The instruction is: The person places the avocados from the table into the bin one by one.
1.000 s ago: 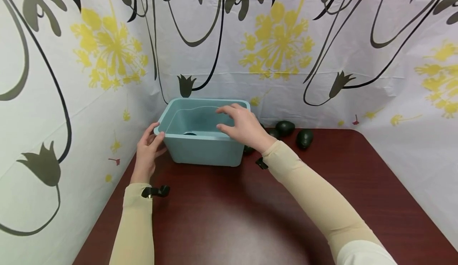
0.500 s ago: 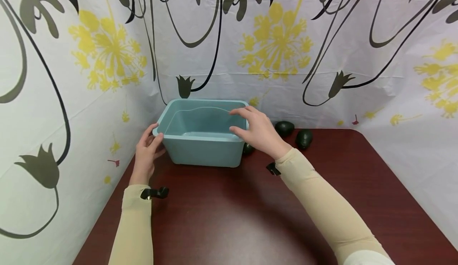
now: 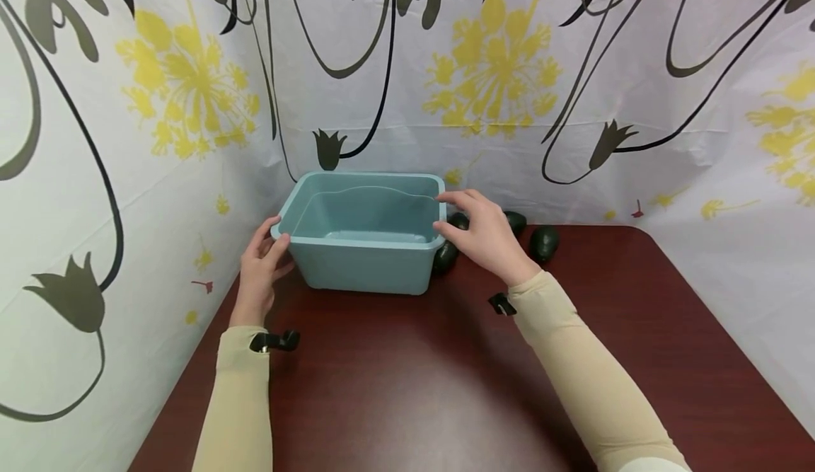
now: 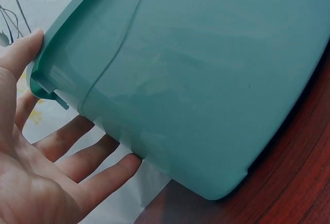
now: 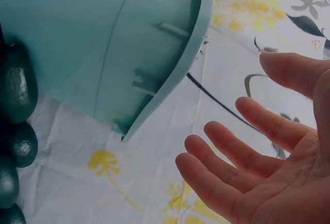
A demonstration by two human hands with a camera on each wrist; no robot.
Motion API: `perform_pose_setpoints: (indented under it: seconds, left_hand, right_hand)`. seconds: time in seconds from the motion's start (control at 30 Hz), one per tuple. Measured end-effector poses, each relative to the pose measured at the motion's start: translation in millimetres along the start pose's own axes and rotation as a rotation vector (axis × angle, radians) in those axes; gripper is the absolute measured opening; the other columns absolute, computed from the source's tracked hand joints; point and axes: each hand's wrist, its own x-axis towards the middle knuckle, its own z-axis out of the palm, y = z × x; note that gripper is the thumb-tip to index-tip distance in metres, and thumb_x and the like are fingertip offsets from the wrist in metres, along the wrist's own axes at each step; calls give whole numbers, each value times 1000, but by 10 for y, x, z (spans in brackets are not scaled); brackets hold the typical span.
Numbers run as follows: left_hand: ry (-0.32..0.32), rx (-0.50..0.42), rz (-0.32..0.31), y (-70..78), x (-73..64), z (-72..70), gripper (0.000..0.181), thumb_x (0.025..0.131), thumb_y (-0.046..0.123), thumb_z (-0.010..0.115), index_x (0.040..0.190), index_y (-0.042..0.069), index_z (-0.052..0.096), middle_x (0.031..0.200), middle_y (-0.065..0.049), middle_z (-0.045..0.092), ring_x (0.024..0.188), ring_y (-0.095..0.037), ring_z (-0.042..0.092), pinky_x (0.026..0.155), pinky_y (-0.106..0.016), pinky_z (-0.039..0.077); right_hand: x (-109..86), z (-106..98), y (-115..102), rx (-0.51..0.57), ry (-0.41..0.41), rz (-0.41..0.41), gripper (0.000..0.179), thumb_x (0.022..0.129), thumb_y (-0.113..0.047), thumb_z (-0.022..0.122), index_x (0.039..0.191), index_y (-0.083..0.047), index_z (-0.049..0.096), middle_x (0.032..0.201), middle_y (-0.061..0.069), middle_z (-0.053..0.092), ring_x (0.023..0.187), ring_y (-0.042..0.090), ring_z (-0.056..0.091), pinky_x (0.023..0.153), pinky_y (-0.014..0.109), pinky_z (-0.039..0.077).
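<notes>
A light blue-green plastic bin [image 3: 356, 267] stands upright on the table, its top uncovered. My left hand [image 3: 257, 274] holds the bin's near left corner, thumb at the front of the rim and the other fingers along the left side. In the left wrist view, fingers of that left hand [image 4: 67, 167] reach along the outer wall. My right hand [image 3: 487, 235] hovers by the right rim, fingers spread and holding nothing; the right wrist view shows the right hand [image 5: 258, 167] apart from the bin. Dark green avocados [image 3: 544, 244] lie right of the bin, some partly hidden by that hand.
A dark red-brown wooden table [image 3: 369, 387] carries everything. Patterned white cloth [image 3: 509, 168] hangs close behind the bin and along the left side. In the right wrist view, several avocados [image 5: 18, 84] line up beside the bin wall.
My right hand has moved right, from above the bin's opening to beside its right rim. A dark spot inside the bin has dropped out of sight. The left hand stays at its corner.
</notes>
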Motion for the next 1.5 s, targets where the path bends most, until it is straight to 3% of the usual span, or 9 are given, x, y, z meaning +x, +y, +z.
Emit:
perform_pose_setpoints:
  seconds: [0.27,0.6,0.83,1.17,1.5]
  left_hand:
    - [-13,-6,0,-10,31,4,56,98,30,68,150,33,47,156,-14,38,138,-33,40,98,-66,40]
    - [-27,0,-19,184,-97,58,55,99,25,67,150,30,47,155,-18,38,137,-35,41,99,-67,38]
    - [-14,-2,4,14,52,6,56,99,28,68,150,33,47,155,-14,39,136,-33,43,97,-64,41]
    - [-11,-4,16,15,23,17,56,98,29,68,150,34,47,155,-14,39,135,-33,44,97,-65,41]
    - [-20,-9,10,-10,22,-4,56,99,29,67,150,34,47,156,-14,38,136,-31,43,98,-66,40]
  right_hand:
    - [-144,43,179,17,62,73,45,94,-41,71,136,-25,61,129,0,57,113,20,57,92,45,50]
    - [-241,33,349,23,97,116,44,94,-42,71,135,-27,61,126,-1,58,111,20,57,87,45,51]
    - [-225,-14,435,-2,101,131,47,94,-45,70,136,-24,61,129,3,58,113,23,56,88,49,49]
    - [-208,-17,654,-35,94,183,48,95,-41,70,138,-21,60,132,9,57,119,30,54,94,54,45]
    - [-275,-256,1120,-90,241,293,43,97,-32,69,135,-14,62,132,18,57,116,39,56,100,62,37]
